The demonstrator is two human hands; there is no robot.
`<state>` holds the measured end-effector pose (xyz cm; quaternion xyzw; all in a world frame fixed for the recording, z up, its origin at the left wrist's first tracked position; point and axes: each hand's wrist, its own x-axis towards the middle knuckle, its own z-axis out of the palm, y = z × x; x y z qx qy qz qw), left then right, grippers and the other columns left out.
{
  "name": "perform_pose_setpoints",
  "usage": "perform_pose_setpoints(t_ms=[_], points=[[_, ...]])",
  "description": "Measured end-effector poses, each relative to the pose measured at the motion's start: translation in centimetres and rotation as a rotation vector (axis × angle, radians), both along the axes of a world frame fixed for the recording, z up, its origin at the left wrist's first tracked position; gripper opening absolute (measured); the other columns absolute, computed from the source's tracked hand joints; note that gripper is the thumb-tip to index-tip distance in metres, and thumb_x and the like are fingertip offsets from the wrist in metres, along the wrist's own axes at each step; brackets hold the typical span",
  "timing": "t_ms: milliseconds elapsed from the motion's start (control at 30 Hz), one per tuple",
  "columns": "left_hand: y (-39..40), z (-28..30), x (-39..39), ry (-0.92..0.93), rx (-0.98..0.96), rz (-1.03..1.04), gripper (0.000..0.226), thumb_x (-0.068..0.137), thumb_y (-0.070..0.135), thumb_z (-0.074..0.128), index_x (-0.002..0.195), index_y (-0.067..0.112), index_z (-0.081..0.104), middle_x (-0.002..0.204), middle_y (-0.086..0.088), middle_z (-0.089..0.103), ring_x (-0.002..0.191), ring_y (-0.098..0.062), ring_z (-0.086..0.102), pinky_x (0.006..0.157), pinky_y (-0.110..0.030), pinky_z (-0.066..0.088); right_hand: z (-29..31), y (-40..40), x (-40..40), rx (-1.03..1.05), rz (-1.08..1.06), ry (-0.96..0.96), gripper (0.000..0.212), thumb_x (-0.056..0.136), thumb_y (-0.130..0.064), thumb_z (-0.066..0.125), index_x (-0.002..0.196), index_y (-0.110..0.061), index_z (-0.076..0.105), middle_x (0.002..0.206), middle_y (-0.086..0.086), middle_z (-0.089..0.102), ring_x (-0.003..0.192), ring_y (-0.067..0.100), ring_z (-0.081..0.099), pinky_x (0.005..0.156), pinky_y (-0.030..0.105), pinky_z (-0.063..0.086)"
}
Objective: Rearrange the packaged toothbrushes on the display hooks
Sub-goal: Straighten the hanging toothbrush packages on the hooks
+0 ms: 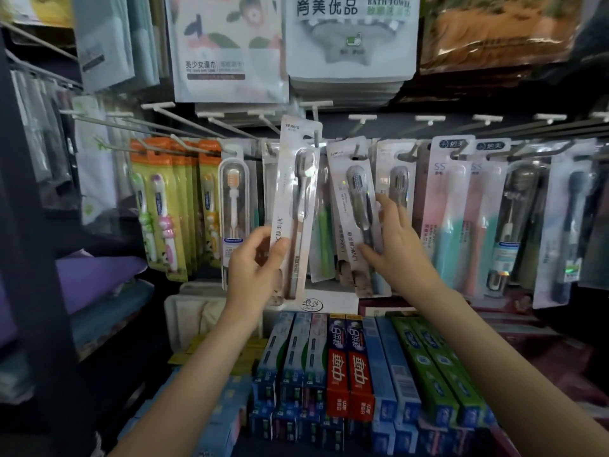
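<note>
Here, I see the left hand with thumb and fingers curled round the lower part of a white toothbrush pack, pinching its card edge. That pack stands nearly upright, tilted slightly right, its hang-hole at the tip of a display hook; I cannot tell whether the hook passes through it. The right hand has its fingers fairly straight and spread, the fingertips touching the right edge of a second toothbrush pack, the thumb at the pack's lower front. This second pack hangs from its own hook and leans leftward at the top.

Just left of the held pack hangs a clear orange-bristled brush pack; further left, yellow children's brush packs. Right of the right hand hang pink-and-teal brush packs. Below, toothpaste boxes lie in rows. Above, towel packets overhang the hooks.

The held pack is a long clear blister on white card, marked SPRING, showing a grey-headed brush
</note>
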<state>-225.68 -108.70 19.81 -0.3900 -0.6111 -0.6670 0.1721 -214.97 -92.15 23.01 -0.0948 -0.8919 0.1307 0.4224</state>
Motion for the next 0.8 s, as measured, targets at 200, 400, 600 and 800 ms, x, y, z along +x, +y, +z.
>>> perform_pose_setpoints(t_ms=[200, 400, 600, 800], points=[[-0.2, 0.4, 1.0, -0.324, 0.129, -0.209, 0.008, 0.088, 0.023, 0.057, 0.093, 0.022, 0.064, 0.083, 0.010, 0.069, 0.079, -0.003, 0.063, 0.071, -0.021, 0.049, -0.1, -0.5, -0.5, -0.003, 0.013, 0.105, 0.083, 0.084, -0.020, 0.067, 0.146, -0.016, 0.013, 0.139, 0.008, 0.030, 0.117, 0.022, 0.046, 0.085, 0.023, 0.038], [-0.4, 0.8, 1.3, -0.506, 0.147, -0.395, 0.009, 0.083, 0.019, 0.062, 0.088, 0.026, 0.062, 0.084, 0.017, 0.068, 0.083, 0.003, 0.061, 0.073, -0.019, 0.042, 0.7, -1.8, -0.6, 0.051, 0.090, 0.412, 0.049, 0.089, -0.013, 0.058, 0.133, -0.004, 0.038, 0.117, 0.006, 0.041, 0.101, 0.008, 0.044, 0.089, 0.026, 0.046], [-1.2, 1.9, 1.9, -0.444, -0.102, -0.530, 0.018, 0.086, 0.009, 0.057, 0.101, 0.017, 0.063, 0.081, 0.010, 0.070, 0.077, -0.004, 0.065, 0.069, -0.021, 0.051, 2.9, -5.9, -1.6, -0.102, 0.329, 0.218, 0.064, 0.089, -0.020, 0.060, 0.142, -0.011, 0.026, 0.118, -0.002, 0.052, 0.100, 0.012, 0.054, 0.083, 0.006, 0.037], [-2.6, 2.0, 1.3, -0.385, -0.214, -0.455, 0.022, 0.088, 0.013, 0.058, 0.105, 0.024, 0.065, 0.101, 0.005, 0.071, 0.097, -0.012, 0.066, 0.080, -0.022, 0.051, 3.1, -5.3, -3.0, -0.020, 0.229, 0.210, 0.061, 0.090, 0.003, 0.049, 0.145, -0.009, 0.025, 0.142, 0.009, 0.039, 0.124, 0.011, 0.035, 0.089, -0.006, 0.017]])
